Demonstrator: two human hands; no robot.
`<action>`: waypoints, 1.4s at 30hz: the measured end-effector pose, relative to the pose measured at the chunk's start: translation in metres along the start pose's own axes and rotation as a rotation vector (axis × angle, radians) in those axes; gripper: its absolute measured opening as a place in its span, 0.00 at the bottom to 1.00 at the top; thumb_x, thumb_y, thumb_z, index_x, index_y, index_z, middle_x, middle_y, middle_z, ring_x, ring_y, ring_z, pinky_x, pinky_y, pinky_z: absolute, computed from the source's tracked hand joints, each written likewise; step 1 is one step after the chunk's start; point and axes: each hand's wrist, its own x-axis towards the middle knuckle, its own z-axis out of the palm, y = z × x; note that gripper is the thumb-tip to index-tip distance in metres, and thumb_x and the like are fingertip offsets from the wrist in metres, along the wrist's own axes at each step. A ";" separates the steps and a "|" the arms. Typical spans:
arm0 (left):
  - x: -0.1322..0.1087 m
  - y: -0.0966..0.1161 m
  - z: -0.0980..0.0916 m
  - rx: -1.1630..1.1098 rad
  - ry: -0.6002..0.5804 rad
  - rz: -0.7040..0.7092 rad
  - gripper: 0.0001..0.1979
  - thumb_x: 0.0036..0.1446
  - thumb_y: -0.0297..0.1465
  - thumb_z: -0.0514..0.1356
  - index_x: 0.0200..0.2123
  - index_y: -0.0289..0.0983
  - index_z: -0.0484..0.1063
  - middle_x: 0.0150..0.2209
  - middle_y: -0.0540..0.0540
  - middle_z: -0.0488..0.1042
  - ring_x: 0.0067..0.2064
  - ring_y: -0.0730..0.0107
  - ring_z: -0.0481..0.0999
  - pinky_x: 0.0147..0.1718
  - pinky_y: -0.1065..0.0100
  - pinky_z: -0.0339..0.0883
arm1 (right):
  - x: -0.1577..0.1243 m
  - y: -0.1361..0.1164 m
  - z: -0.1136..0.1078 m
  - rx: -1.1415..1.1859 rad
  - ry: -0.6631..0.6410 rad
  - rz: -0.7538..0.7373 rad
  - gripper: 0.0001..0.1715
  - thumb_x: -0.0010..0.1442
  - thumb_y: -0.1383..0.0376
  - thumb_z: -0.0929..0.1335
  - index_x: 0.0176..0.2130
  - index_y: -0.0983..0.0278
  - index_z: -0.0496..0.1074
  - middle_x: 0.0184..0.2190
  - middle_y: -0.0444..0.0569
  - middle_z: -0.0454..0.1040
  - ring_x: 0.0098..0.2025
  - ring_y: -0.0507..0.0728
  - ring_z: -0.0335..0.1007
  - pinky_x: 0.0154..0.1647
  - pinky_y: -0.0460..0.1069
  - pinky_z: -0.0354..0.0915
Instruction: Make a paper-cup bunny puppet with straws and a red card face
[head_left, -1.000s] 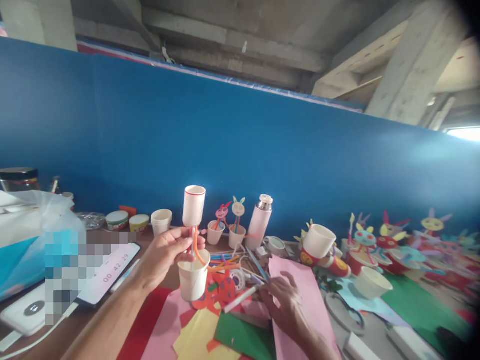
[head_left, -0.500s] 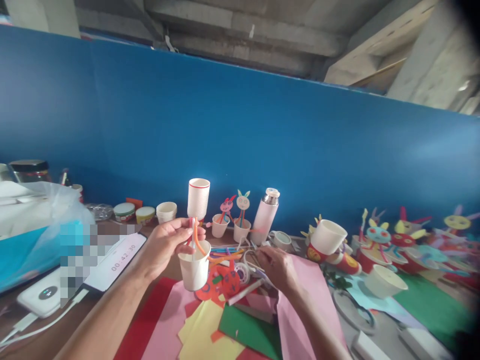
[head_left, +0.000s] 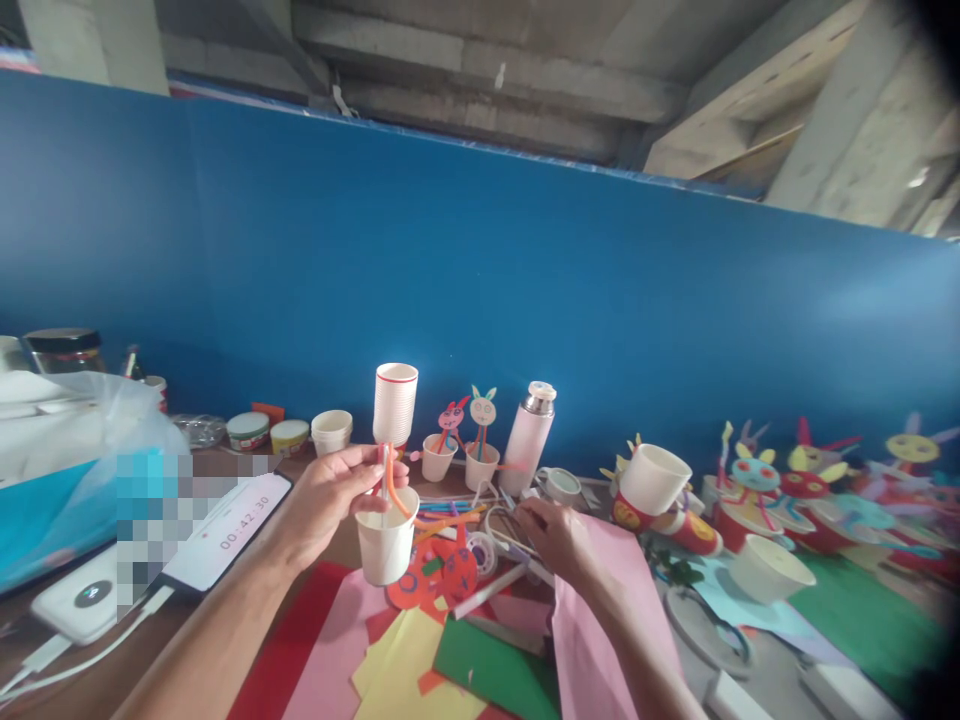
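1. A white cup [head_left: 385, 552] is held upright near the middle of the tabletop [head_left: 112, 690]; an orange strip [head_left: 394, 474] and a white stick [head_left: 385, 500] rise from its mouth.
2. The left hand [head_left: 334, 497] pinches both just above the cup's rim.
3. The right hand [head_left: 556, 532] is well apart from the left, fingers bent, beside a pink sheet [head_left: 611, 600]; whether it grips anything, I cannot tell.
4. Between the hands lie red cutouts [head_left: 455, 572] and a tape roll [head_left: 481, 552]; yellow paper [head_left: 411, 665] and a green sheet [head_left: 501, 665] lie nearer the tabletop's near edge.
5. Along its far edge stand a cup stack [head_left: 395, 405], two rabbit figures [head_left: 483, 410] in cups and a pink flask [head_left: 527, 445].
6. Toward its left edge lies a phone [head_left: 225, 535].
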 end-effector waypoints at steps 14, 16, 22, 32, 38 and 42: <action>0.001 -0.004 -0.001 -0.001 0.018 -0.021 0.14 0.50 0.33 0.60 0.41 0.34 0.72 0.37 0.40 0.77 0.37 0.63 0.76 0.28 0.72 0.69 | -0.006 0.008 -0.017 -0.083 -0.233 0.024 0.07 0.47 0.71 0.63 0.22 0.63 0.68 0.19 0.42 0.69 0.20 0.48 0.58 0.21 0.44 0.46; 0.001 -0.003 -0.002 0.002 0.033 -0.026 0.14 0.50 0.33 0.60 0.41 0.34 0.72 0.36 0.41 0.77 0.37 0.63 0.76 0.28 0.73 0.69 | -0.007 0.005 -0.015 -0.097 -0.253 0.044 0.05 0.45 0.70 0.65 0.23 0.61 0.70 0.21 0.43 0.71 0.22 0.49 0.61 0.21 0.44 0.46; 0.000 -0.001 -0.001 0.009 0.018 -0.020 0.15 0.52 0.31 0.59 0.43 0.33 0.70 0.37 0.41 0.77 0.37 0.66 0.75 0.28 0.74 0.69 | -0.008 0.002 -0.008 -0.164 -0.317 0.082 0.06 0.42 0.71 0.66 0.25 0.62 0.71 0.24 0.45 0.73 0.26 0.53 0.68 0.22 0.44 0.47; 0.000 -0.003 -0.001 0.022 0.002 -0.022 0.15 0.53 0.31 0.58 0.44 0.33 0.69 0.37 0.40 0.76 0.37 0.65 0.75 0.29 0.73 0.70 | -0.008 0.008 -0.013 -0.242 -0.398 0.107 0.07 0.45 0.69 0.65 0.28 0.62 0.72 0.27 0.48 0.75 0.30 0.56 0.70 0.27 0.46 0.53; 0.002 -0.004 -0.001 0.023 -0.002 -0.032 0.15 0.52 0.31 0.58 0.44 0.33 0.69 0.37 0.40 0.76 0.38 0.65 0.75 0.29 0.73 0.70 | -0.007 0.003 -0.009 -0.298 -0.461 0.106 0.08 0.44 0.71 0.66 0.29 0.64 0.72 0.28 0.51 0.76 0.34 0.61 0.71 0.31 0.49 0.56; 0.002 -0.006 -0.001 0.031 -0.009 -0.029 0.15 0.53 0.32 0.58 0.44 0.34 0.69 0.38 0.41 0.76 0.38 0.65 0.75 0.29 0.73 0.70 | -0.007 0.011 -0.021 -0.320 -0.449 0.106 0.06 0.47 0.69 0.65 0.28 0.63 0.72 0.29 0.50 0.75 0.32 0.59 0.71 0.27 0.47 0.54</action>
